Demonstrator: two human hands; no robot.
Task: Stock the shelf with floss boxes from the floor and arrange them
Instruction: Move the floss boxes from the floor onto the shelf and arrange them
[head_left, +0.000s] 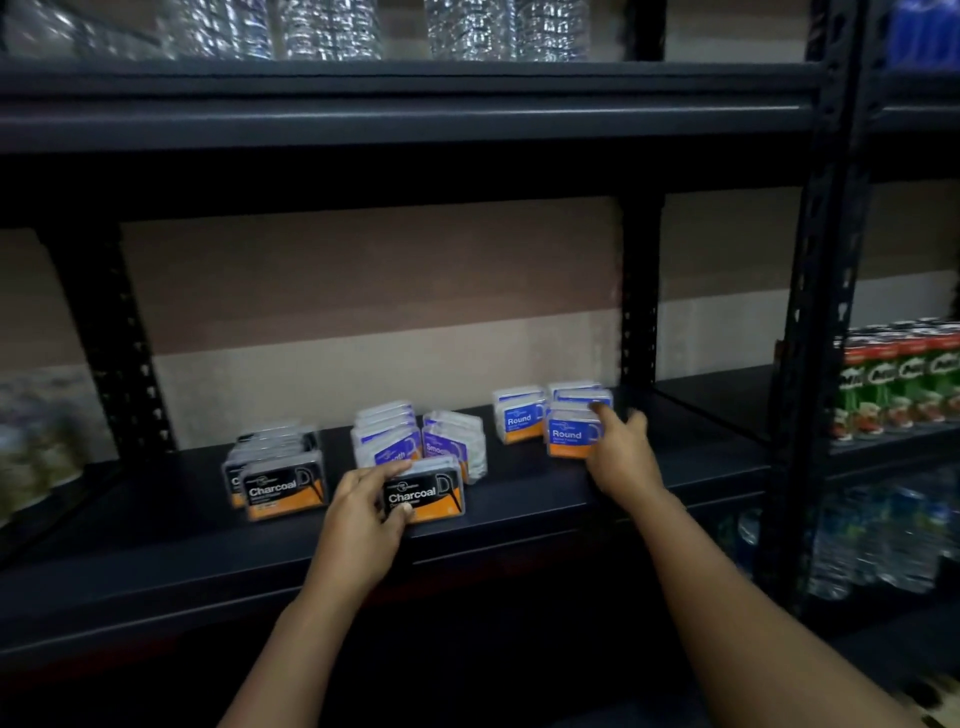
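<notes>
Left hand (363, 512) fingers pinching Charcoal box (425, 492) at shelf (519, 519) front edge. Right hand (621, 447), fingers loose, nudging Round box (570, 434). Looks light, stiff, slick plastic; grab by short sides.

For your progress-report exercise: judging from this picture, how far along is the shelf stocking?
Done: rows of Charcoal boxes, Smooth boxes and Round boxes already stand on the shelf. In hand: the left hand grips a loose Charcoal box at the front edge; the right hand touches the right Round row. Left: placing that box. The floor stock isn't visible.
</notes>
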